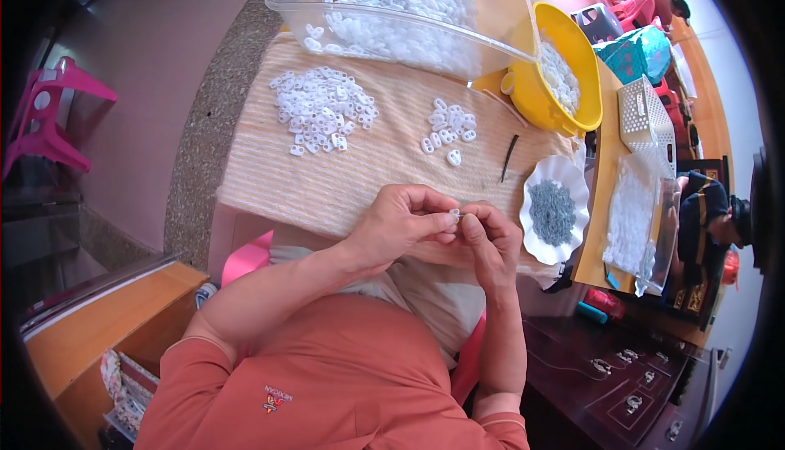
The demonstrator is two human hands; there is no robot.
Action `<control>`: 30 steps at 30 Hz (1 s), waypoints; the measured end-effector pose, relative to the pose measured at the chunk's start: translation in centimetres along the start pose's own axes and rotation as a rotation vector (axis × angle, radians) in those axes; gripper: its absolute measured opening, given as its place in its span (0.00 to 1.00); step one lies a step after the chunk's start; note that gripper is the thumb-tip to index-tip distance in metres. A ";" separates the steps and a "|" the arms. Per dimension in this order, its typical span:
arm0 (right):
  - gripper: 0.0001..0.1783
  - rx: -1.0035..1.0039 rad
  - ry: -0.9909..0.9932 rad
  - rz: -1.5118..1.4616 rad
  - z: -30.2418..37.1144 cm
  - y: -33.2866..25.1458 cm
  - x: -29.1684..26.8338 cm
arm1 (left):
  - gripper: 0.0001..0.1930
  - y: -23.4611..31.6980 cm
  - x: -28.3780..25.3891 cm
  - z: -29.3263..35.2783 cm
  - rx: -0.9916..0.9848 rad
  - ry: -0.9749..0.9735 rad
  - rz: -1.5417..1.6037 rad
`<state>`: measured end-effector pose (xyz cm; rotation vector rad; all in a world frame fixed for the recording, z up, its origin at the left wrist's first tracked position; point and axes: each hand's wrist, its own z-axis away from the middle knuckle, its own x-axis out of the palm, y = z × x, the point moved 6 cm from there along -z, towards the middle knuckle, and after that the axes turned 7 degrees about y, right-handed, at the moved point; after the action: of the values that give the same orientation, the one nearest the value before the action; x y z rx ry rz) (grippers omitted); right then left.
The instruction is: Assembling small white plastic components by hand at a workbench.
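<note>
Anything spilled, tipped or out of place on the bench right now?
The clear plastic bin of white parts sits tilted, its right end propped on the yellow bowl. Nothing looks spilled. White rings lie in two loose piles on the cloth, and both hands, left hand and right hand, pinch one small piece.

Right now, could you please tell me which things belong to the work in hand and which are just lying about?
In use: left hand and right hand pinching a small white plastic piece; white piece piles; dish of grey metal bits.
Lying about: white basket, pink stool.

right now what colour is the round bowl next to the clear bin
Yellow. The round bowl shows best in the head view, beside the clear bin.
</note>
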<state>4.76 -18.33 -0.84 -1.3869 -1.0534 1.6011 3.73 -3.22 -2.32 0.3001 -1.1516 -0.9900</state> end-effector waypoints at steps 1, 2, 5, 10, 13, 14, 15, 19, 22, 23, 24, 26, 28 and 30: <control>0.11 -0.002 -0.004 0.000 -0.2 -0.4 0.0 | 0.11 0.1 -0.1 0.0 0.003 0.003 0.002; 0.09 -0.140 -0.041 0.130 -0.3 -1.6 0.2 | 0.10 0.2 -0.1 0.0 -0.008 0.005 0.027; 0.09 -0.250 -0.066 0.227 -0.5 -2.2 0.3 | 0.10 0.4 -0.1 0.0 -0.025 0.009 0.072; 0.08 -0.018 0.056 0.046 -2.8 -1.2 -0.8 | 0.09 1.2 -0.3 0.0 -0.015 0.036 0.170; 0.08 -0.174 -0.013 0.073 -5.0 -3.8 0.4 | 0.08 2.3 -0.9 0.0 0.037 0.041 0.271; 0.09 -0.204 -0.031 0.173 -5.7 -4.3 0.8 | 0.08 2.8 -1.1 -0.1 0.075 0.037 0.313; 0.09 -0.206 -0.029 0.174 -6.3 -4.6 1.1 | 0.09 3.3 -1.3 -0.1 0.112 0.033 0.356; 0.12 -0.551 -0.066 0.558 -7.8 -6.7 3.2 | 0.09 4.4 -2.4 -0.5 0.163 0.070 0.366; 0.18 -0.482 -0.168 0.809 -8.2 -6.8 4.6 | 0.09 4.9 -2.9 -0.6 0.176 0.083 0.390; 0.13 -0.495 -0.172 0.823 -8.2 -6.7 4.7 | 0.09 5.1 -2.9 -0.6 0.176 0.085 0.393; 0.07 -0.509 -0.176 0.836 -8.2 -6.6 4.8 | 0.09 5.2 -3.0 -0.6 0.180 0.087 0.394; 0.08 -0.529 -0.182 0.813 -8.2 -6.8 5.1 | 0.09 5.3 -3.1 -0.7 0.185 0.090 0.398; 0.08 -0.548 -0.186 0.789 -8.0 -6.9 5.2 | 0.08 5.4 -3.3 -0.7 0.185 0.099 0.411; 0.08 -0.585 -0.225 0.826 -7.6 -6.8 5.4 | 0.08 5.5 -3.3 -0.8 0.185 0.099 0.414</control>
<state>11.77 -10.01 2.95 -2.2819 -1.2206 2.1610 6.93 2.21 -1.05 0.2413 -1.1574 -0.5016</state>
